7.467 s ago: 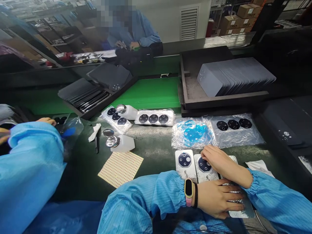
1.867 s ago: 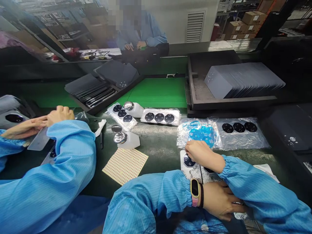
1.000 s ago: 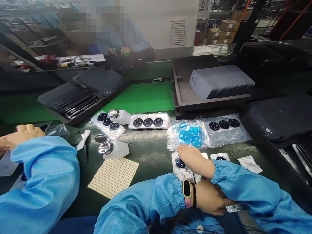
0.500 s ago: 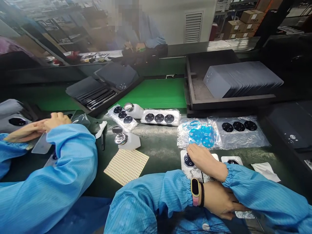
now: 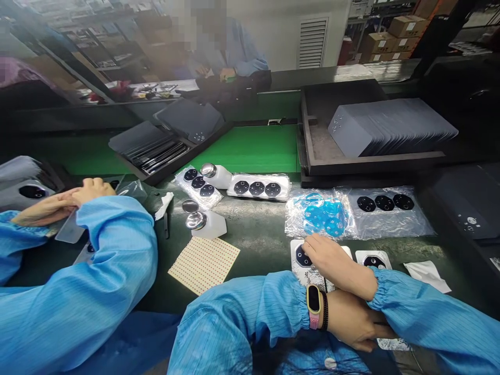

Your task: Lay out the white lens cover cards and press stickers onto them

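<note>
While the right hand (image 5: 338, 263) lay crossed over the left wrist, its fingers bent down onto the pale silvery phone back panel with a dark octagonal camera piece (image 5: 302, 259), pressing rather than gripping. The left hand (image 5: 353, 323) lay flat below, fingers spread on a shiny panel (image 5: 392, 344) at the table's near edge. Half a second before, the right hand sat slightly lower and left; it had crept along the row, and a second camera-ring panel (image 5: 373, 259) showed more fully. A co-worker's hands (image 5: 62, 200) on the left held a clear film sheet (image 5: 70, 232), much as earlier. Blue films in a clear bag (image 5: 322, 216) lay just beyond.
</note>
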### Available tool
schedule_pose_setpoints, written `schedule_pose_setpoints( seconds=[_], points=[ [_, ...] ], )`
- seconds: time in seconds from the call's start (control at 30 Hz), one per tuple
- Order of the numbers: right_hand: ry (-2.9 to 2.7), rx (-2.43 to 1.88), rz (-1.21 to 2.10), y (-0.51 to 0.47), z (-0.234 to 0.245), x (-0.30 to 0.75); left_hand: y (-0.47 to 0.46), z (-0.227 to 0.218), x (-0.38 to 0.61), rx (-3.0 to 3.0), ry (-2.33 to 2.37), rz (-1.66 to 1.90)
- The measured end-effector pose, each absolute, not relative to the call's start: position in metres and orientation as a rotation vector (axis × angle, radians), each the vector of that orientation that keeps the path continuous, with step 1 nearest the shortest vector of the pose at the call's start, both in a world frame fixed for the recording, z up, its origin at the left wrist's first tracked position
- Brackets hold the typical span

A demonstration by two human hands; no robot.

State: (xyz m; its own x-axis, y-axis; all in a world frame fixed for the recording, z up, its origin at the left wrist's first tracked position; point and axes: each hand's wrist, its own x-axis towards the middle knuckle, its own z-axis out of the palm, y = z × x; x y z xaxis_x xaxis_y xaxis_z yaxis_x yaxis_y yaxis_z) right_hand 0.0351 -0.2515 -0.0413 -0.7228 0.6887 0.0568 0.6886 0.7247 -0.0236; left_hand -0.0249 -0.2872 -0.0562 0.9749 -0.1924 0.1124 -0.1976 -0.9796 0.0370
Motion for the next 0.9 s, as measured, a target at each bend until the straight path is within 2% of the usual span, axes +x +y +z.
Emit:
schedule_pose_setpoints(
  seconds=[0.3,0.5,0.7,0.9],
  points=[
    [-2.839,-1.426,0.434,-0.239,-0.028,0.028,-0.295,-0.061,-0.030,3.172,-0.118,0.254],
    [-2.857,-1.455,0.458,-0.241,-0.022,0.027,-0.295,-0.059,-0.029,3.147,-0.145,0.270],
    [-2.881,-1.457,0.422,-0.245,-0.024,0.023,-0.290,-0.051,-0.031,2.996,-0.134,0.011],
    [-2.873,-1.507,0.445,-0.246,-0.018,0.008,-0.289,-0.051,-0.040,3.022,-0.187,0.032]
  ],
)
